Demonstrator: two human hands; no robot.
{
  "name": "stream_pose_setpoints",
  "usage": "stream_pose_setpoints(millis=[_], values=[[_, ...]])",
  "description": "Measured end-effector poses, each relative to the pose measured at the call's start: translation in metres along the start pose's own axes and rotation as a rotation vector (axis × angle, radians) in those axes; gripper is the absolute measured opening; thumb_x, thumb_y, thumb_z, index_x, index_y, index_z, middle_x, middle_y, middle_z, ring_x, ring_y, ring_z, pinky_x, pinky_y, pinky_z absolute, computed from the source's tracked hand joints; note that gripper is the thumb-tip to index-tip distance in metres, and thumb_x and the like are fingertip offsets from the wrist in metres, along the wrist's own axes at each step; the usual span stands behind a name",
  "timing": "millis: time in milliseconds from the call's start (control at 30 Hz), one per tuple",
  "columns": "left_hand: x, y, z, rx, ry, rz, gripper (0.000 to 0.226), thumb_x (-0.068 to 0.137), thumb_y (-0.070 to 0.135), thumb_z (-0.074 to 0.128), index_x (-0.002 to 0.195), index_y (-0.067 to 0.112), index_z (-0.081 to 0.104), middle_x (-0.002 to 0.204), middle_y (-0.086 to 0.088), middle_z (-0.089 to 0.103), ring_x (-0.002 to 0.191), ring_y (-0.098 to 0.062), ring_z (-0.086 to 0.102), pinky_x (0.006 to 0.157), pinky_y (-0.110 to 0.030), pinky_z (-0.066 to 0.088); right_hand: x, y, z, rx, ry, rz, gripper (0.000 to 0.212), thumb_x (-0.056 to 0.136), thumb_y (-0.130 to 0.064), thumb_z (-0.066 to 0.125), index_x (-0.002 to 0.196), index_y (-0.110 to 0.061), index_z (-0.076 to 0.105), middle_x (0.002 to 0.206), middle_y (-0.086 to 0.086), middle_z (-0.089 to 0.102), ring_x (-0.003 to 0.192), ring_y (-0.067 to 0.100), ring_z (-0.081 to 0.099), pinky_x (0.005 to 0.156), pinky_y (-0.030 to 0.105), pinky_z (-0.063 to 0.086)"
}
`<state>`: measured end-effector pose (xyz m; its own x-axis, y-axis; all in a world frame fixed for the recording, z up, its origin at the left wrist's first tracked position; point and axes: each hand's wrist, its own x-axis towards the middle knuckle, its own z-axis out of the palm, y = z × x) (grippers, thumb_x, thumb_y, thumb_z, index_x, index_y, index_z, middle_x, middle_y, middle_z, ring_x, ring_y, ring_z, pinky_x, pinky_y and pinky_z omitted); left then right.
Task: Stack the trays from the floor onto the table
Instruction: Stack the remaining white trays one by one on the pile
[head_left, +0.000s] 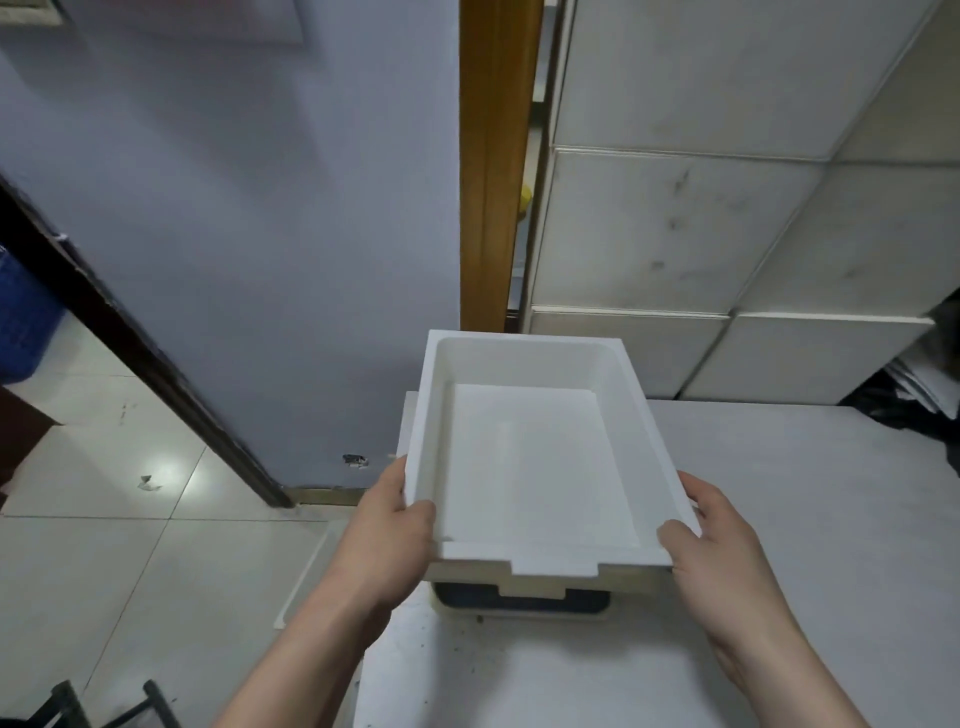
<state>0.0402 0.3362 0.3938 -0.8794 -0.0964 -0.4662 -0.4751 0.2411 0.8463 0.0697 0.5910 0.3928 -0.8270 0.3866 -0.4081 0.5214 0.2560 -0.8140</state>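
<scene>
A white rectangular tray is held in the air just above the white table, over its left part. My left hand grips its near left corner, thumb hooked over the rim. My right hand grips the near right corner the same way. Under the held tray lies another tray on the table; only its cream front edge and dark opening show. A further white tray lies on the floor tiles beside the table, mostly hidden by my left forearm.
A pale wall and a wooden door frame stand behind the table, with white tiles to the right. Dark clutter sits at the table's far right. A blue crate stands far left. Black metal legs show at the bottom left.
</scene>
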Motion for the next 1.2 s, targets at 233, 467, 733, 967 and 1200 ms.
stream_pose_setpoints(millis=[233,467,733,967,1200], values=[[0.006,-0.009,0.014,0.041,0.014,-0.037,0.048,0.093,-0.002,0.038,0.125,0.026,0.063,0.104,0.009,0.074,0.089,-0.012,0.069,0.062,-0.021,0.050,0.010,0.008,-0.004,-0.025,-0.043,0.018,0.054,0.095,-0.002,0.044,0.140,-0.030,0.053,0.114,-0.026,0.064,0.105,0.002,0.063,0.075,0.028,0.050],[0.014,-0.011,0.018,0.057,0.031,-0.068,0.042,0.094,-0.001,0.038,0.117,0.023,0.064,0.097,0.006,0.072,0.077,-0.015,0.063,0.061,-0.026,0.048,0.019,0.013,0.002,-0.029,-0.052,0.020,0.053,0.096,-0.003,0.042,0.142,-0.026,0.053,0.115,-0.024,0.063,0.104,-0.002,0.060,0.073,0.024,0.048],[0.021,-0.010,0.018,0.063,0.027,-0.073,0.038,0.095,0.002,0.037,0.114,0.021,0.063,0.094,0.003,0.069,0.071,-0.015,0.057,0.056,-0.024,0.043,0.029,0.013,0.007,-0.071,-0.037,0.006,0.051,0.096,-0.005,0.042,0.141,-0.026,0.054,0.110,-0.025,0.062,0.097,0.000,0.061,0.071,0.027,0.049],[0.030,-0.012,0.018,0.075,0.021,-0.086,0.036,0.096,0.004,0.038,0.116,0.022,0.061,0.107,0.002,0.071,0.091,-0.015,0.065,0.064,-0.028,0.048,0.035,0.015,0.008,-0.094,-0.042,0.016,0.050,0.096,-0.006,0.041,0.141,-0.025,0.053,0.109,-0.023,0.063,0.096,0.002,0.062,0.074,0.032,0.050],[0.036,-0.024,0.021,0.056,0.002,-0.087,0.043,0.094,0.001,0.036,0.114,0.030,0.061,0.103,0.002,0.072,0.081,-0.017,0.064,0.062,-0.027,0.049,0.039,0.025,0.013,-0.128,-0.031,0.013,0.052,0.096,-0.007,0.042,0.144,-0.025,0.050,0.117,-0.010,0.064,0.097,0.002,0.060,0.076,0.032,0.047]])
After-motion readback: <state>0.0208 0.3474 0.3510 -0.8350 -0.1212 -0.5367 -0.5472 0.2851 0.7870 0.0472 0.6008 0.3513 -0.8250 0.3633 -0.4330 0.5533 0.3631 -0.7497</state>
